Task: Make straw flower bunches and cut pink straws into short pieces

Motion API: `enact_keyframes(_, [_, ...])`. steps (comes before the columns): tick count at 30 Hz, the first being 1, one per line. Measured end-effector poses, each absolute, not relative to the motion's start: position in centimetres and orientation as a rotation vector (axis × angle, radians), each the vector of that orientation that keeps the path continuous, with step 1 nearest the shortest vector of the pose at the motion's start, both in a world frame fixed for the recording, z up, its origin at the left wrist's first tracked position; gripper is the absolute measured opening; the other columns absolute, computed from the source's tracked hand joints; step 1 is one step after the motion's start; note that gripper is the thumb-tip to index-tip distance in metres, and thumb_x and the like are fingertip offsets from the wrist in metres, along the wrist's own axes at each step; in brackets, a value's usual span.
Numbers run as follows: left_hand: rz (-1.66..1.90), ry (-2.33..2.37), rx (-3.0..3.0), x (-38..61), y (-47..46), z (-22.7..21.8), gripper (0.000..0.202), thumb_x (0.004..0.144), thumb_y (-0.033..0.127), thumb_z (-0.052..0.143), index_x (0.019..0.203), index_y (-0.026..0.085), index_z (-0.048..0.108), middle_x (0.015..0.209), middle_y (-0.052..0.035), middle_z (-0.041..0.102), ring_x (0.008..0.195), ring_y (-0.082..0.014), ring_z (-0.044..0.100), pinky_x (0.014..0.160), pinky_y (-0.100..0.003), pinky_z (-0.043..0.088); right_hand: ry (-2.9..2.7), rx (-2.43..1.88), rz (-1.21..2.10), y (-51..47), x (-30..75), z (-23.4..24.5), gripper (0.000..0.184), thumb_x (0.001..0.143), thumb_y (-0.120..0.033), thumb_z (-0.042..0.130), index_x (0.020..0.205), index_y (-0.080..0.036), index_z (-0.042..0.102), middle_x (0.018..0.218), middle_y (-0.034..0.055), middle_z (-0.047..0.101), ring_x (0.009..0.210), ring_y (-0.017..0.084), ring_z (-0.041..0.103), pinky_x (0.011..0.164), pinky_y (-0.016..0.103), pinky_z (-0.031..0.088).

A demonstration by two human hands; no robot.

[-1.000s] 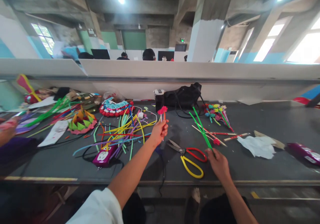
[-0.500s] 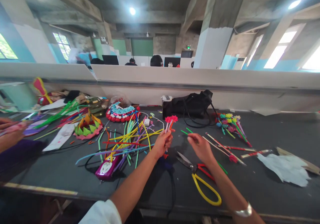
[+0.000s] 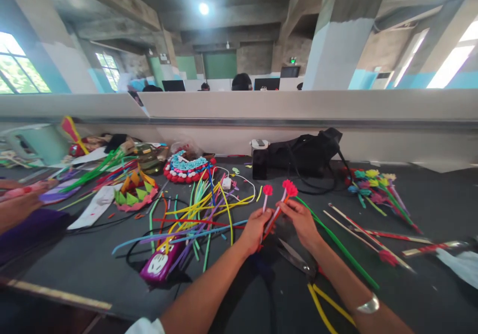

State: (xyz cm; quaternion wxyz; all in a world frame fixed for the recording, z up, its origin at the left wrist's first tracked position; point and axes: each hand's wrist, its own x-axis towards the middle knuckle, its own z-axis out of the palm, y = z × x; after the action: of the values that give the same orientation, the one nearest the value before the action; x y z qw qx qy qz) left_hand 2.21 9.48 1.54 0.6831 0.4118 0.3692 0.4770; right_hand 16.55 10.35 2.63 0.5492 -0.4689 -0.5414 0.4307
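My left hand [image 3: 256,228] is closed round thin stems that end in small pink-red paper flowers [image 3: 268,190]. My right hand [image 3: 300,220] is pinched close beside it on another flower stem [image 3: 289,188] and also holds a long green straw [image 3: 336,242] that runs down to the right. Both hands meet above the dark table [image 3: 93,264]. A pair of scissors [image 3: 298,262] with red and yellow handles lies under my right wrist. A heap of coloured straws [image 3: 197,209] lies just left of my left hand.
A purple power strip [image 3: 159,265] sits at the near left. A black bag [image 3: 306,152] and a dark cup [image 3: 259,161] stand at the back. A bunch of finished flowers [image 3: 373,184] lies on the right. Another person's hand [image 3: 18,207] is at the far left.
My right hand came left from the table with the green straw and joined my left hand at the flower stems. The camera view tipped lower and closer.
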Motion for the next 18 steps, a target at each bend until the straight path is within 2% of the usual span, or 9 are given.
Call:
enact_keyframes(2, [1.125, 0.833, 0.897, 2.4, 9.6, 1.2, 0.045, 0.070, 0.055, 0.069, 0.085, 0.013, 0.064, 0.070, -0.0025, 0.060, 0.058, -0.0104, 0.054, 0.055, -0.023, 0.041, -1.245, -1.117, 0.997, 10.2, 16.6, 2.0, 0.043, 0.078, -0.058, 0.060, 0.078, -0.016, 0.067, 0.067, 0.0007, 0.062, 0.057, 0.016, 0.054, 0.053, 0.026, 0.043])
enact_keyframes(4, [1.211, 0.829, 0.886, 2.4, 9.7, 1.0, 0.044, 0.071, 0.054, 0.069, 0.087, 0.013, 0.065, 0.072, -0.0018, 0.059, 0.063, -0.0105, 0.054, 0.059, -0.023, 0.042, -1.247, -1.120, 0.956, 9.9, 16.4, 1.6, 0.040, 0.080, -0.055, 0.058, 0.078, -0.016, 0.065, 0.062, -0.0015, 0.057, 0.054, 0.014, 0.050, 0.051, 0.025, 0.040])
enact_keyframes(9, [1.266, 0.844, 0.891, 2.3, 9.4, 1.2, 0.047, 0.073, 0.057, 0.067, 0.095, 0.015, 0.065, 0.061, 0.0047, 0.046, 0.048, -0.0054, 0.039, 0.046, -0.019, 0.030, -1.395, -1.089, 0.909, 8.9, 15.3, 1.8, 0.029, 0.082, -0.045, 0.061, 0.073, -0.017, 0.062, 0.062, -0.0027, 0.053, 0.057, 0.013, 0.046, 0.053, 0.023, 0.037])
enact_keyframes(14, [1.224, 0.852, 0.901, 2.4, 9.0, 1.5, 0.053, 0.076, 0.063, 0.059, 0.099, 0.016, 0.066, 0.067, 0.0005, 0.057, 0.053, -0.0082, 0.046, 0.048, -0.020, 0.033, -1.506, -1.053, 0.919, 8.7, 14.8, 1.8, 0.030, 0.082, -0.043, 0.061, 0.068, -0.017, 0.060, 0.060, -0.0028, 0.051, 0.056, 0.013, 0.045, 0.054, 0.022, 0.037])
enact_keyframes(18, [1.256, 0.786, 0.915, 2.6, 9.1, 1.6, 0.047, 0.077, 0.056, 0.062, 0.099, 0.014, 0.068, 0.078, -0.0031, 0.065, 0.063, -0.0108, 0.053, 0.059, -0.023, 0.040, -1.516, -1.019, 0.938, 9.0, 14.8, 1.3, 0.028, 0.083, -0.043, 0.060, 0.074, -0.017, 0.064, 0.066, -0.0009, 0.057, 0.061, 0.015, 0.050, 0.058, 0.023, 0.041])
